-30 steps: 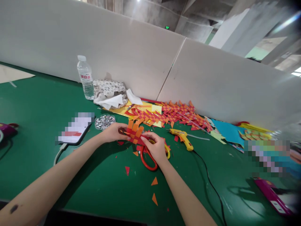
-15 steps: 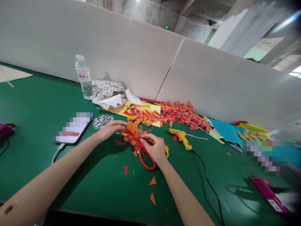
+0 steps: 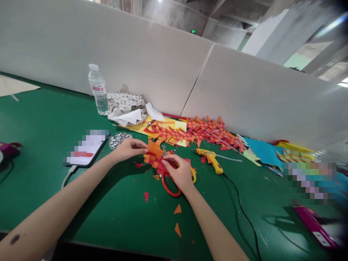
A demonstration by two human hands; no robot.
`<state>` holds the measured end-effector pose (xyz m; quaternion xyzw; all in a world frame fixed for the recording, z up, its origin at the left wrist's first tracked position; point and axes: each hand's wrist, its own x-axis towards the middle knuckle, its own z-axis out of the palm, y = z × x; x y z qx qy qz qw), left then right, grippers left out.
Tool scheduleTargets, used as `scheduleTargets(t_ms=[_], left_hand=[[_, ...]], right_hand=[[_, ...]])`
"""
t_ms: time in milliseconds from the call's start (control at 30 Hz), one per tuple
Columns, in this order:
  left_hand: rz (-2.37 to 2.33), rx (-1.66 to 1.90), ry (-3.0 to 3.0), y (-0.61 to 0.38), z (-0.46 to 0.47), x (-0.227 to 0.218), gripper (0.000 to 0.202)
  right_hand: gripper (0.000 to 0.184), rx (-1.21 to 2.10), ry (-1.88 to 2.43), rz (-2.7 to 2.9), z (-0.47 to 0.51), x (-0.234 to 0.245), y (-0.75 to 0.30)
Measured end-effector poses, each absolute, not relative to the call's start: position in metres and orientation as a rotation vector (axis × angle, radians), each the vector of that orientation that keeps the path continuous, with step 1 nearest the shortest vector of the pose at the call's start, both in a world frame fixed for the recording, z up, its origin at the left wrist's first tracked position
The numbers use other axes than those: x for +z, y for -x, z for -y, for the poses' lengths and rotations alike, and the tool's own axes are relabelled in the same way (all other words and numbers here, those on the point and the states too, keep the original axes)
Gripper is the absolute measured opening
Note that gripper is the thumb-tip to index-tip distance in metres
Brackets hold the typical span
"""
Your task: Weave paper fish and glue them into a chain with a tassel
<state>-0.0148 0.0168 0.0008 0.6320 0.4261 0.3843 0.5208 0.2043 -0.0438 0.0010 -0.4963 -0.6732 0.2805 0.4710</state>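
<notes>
My left hand (image 3: 129,148) pinches the left edge of a woven red and orange paper piece (image 3: 153,155) held just above the green table (image 3: 40,123). My right hand (image 3: 179,172) is closed on red-handled scissors (image 3: 169,182), their blades pointing up into the woven piece. Small red and orange paper offcuts (image 3: 178,209) lie on the table below my hands.
A yellow glue gun (image 3: 210,159) with a black cord lies right of my hands. Behind it, a pile of finished woven pieces (image 3: 201,132). A phone (image 3: 85,149), a dish of googly eyes (image 3: 119,139), a water bottle (image 3: 98,90) and a cloth bag (image 3: 125,105) stand to the left.
My left hand has turned the woven piece, so its loose strips now lie lower and closer to the scissors. My right hand has stayed on the scissors, nearly in place.
</notes>
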Motion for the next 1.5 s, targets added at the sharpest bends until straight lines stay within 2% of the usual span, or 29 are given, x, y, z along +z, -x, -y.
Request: scheduleTargets(t_ms=[267, 400, 567, 733, 833, 1033, 1200, 1500], left_hand=[[-0.951, 0.834, -1.53, 0.014, -0.017, -0.001, 0.022], [-0.914, 0.782, -1.565, 0.013, -0.017, 0.0, 0.022], [-0.953, 0.716, -1.626, 0.012, -0.016, 0.003, 0.032], [-1.105, 0.93, -1.518, 0.01, -0.015, 0.007, 0.04], [-1.135, 0.924, -1.47, 0.011, -0.014, 0.009, 0.049], [-1.167, 0.74, -1.8, 0.013, -0.012, 0.007, 0.036], [-1.136, 0.708, -1.896, 0.005, -0.006, 0.005, 0.039], [-0.905, 0.82, -1.437, -0.016, 0.007, 0.007, 0.046]], right_hand=[[0.006, 0.727, 1.206, 1.614, 0.043, 0.0, -0.204], [0.013, 0.732, 1.198, 1.605, 0.042, -0.002, -0.204], [0.016, 0.73, 1.217, 1.628, 0.04, -0.004, -0.204], [0.018, 0.749, 1.215, 1.583, 0.038, -0.006, -0.204], [0.02, 0.77, 1.219, 1.555, 0.038, -0.007, -0.204], [0.023, 0.832, 1.238, 1.485, 0.037, -0.007, -0.204], [0.025, 0.874, 1.215, 1.447, 0.039, -0.005, -0.202], [0.023, 0.853, 1.216, 1.568, 0.045, -0.002, -0.196]])
